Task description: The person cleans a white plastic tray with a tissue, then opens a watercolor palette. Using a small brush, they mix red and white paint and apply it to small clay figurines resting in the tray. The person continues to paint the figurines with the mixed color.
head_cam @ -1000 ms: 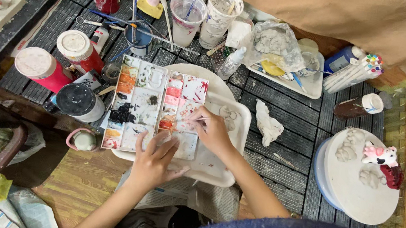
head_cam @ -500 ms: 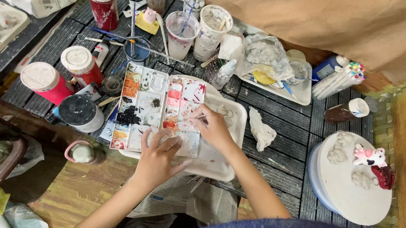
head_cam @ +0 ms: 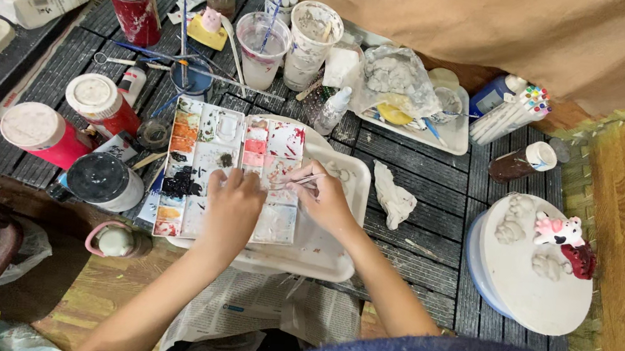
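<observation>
My left hand [head_cam: 231, 207] lies flat on a white paint palette [head_cam: 209, 143] with wells of orange, red, pink and black paint, pressing it down. My right hand [head_cam: 323, 198] holds a thin paintbrush [head_cam: 298, 181] whose tip points left into the pale pink wells at the palette's right side. The palette rests on a white rectangular tray [head_cam: 336, 246] on a dark slatted table [head_cam: 436, 164].
Red paint jars [head_cam: 102, 104] and a black-lidded jar [head_cam: 102, 178] stand left. Plastic cups with brushes [head_cam: 263, 39] stand at the back. A round white turntable [head_cam: 531, 288] with small clay figures is on the right. Marker pens [head_cam: 513, 111] and a white clay lump [head_cam: 394, 199] lie nearby.
The view has shifted so the table sits lower in frame. My left hand slid up onto the palette; my right hand keeps the brush at the pink wells.
</observation>
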